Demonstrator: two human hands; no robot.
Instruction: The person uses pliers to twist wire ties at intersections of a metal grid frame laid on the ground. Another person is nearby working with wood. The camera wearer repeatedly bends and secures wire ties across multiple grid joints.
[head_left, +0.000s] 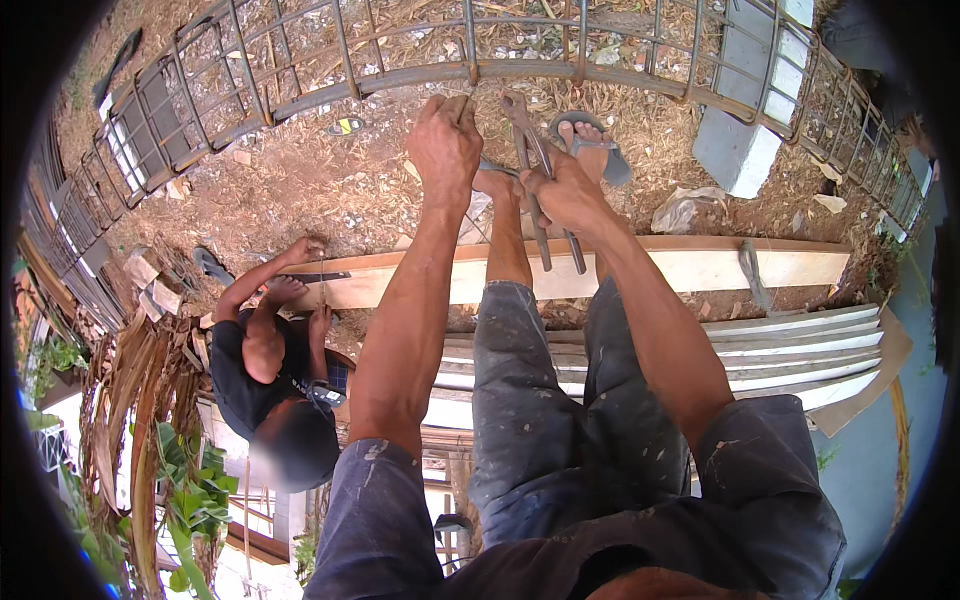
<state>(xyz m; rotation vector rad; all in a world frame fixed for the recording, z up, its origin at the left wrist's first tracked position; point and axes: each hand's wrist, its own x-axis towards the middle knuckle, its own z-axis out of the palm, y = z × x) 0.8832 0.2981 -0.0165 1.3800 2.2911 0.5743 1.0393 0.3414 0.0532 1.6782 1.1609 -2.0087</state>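
Observation:
My left hand [445, 145] is closed in a pinch just short of the lower bar of a long rebar cage [400, 78]. A thin wire [477, 228] trails from below its wrist side; the end between the fingers is hard to make out. In my right hand [572, 192] is a pair of rusty pincers [522, 125]. Their jaws point away from me toward the same bar, slightly apart from it, and the two handles reach back below my fist. The jaws are right of my left fingers.
The cage rests on grey-white blocks [735, 150] at both sides. Behind my sandalled feet [590, 150] lies a long wooden plank [650, 270], with stacked white-edged boards [800, 350] nearer. At left, another person [265, 370] crouches, hands at the plank's end. Litter and dry straw cover the ground.

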